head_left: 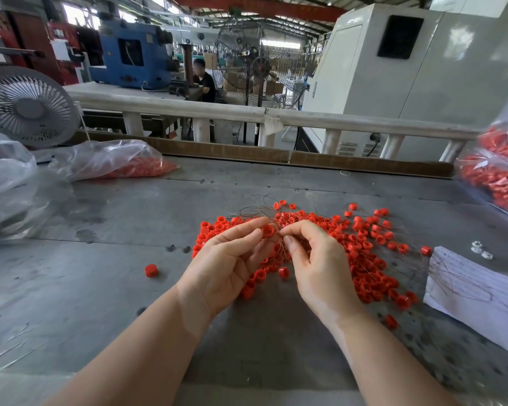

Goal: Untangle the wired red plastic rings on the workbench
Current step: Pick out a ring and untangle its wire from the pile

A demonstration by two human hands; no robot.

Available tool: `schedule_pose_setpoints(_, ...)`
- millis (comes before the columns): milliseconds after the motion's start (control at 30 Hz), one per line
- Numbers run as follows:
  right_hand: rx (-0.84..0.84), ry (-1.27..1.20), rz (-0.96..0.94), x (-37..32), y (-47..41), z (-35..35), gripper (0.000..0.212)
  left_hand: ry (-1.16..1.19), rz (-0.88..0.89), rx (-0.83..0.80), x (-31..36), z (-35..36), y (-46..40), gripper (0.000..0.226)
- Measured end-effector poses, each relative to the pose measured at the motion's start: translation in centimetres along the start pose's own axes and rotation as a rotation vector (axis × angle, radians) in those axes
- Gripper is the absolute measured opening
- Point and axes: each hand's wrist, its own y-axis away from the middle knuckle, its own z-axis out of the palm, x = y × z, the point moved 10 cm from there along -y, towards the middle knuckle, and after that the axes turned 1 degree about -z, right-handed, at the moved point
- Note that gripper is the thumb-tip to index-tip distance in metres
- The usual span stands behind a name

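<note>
Both forearms are bare from the lower frame edge up to the wrists, with no sleeve showing. The left hand (226, 259) and the right hand (320, 265) are bare too (nails cut short and left plain).

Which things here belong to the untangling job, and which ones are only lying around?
Belong to the job:
- pile of red rings tangled with thin wires
- red ring held by the left hand
- right hand pinching wire

Only lying around:
- single red ring apart on the workbench
- bags of red parts
- small fan
- white paper
- white nuts
</note>
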Motion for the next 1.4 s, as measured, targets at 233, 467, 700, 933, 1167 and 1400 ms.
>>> schedule_pose_setpoints(233,-0.004,0.0,0.002,-0.05,-0.01,-0.13,0.011,0.004,0.001,0.01,-0.1,-0.14,-0.01,0.021)
schedule_pose_setpoints(467,0.005,0.004,0.001,0.01,0.0,-0.22,0.012,-0.005,-0.006,0.006,-0.11,0.0,0.03,0.023)
schedule_pose_setpoints(700,0.004,0.011,-0.008,-0.08,0.07,-0.28,0.012,-0.026,0.005,0.013,0.0,-0.1,0.05,0.024)
schedule_pose_setpoints(933,-0.004,0.017,-0.002,-0.05,0.14,-0.24,0.012,-0.045,0.022,0.009,0.13,-0.05,0.12,0.023)
schedule_pose_setpoints(1167,0.008,0.02,0.006,0.03,0.13,-0.36,0.012,-0.089,0.052,0.012,0.3,0.09,0.16,0.022)
schedule_pose_setpoints(1400,-0.001,0.018,0.02,0.17,0.12,-0.36,0.012,-0.053,0.019,0.004,0.14,0.33,0.35,0.026)
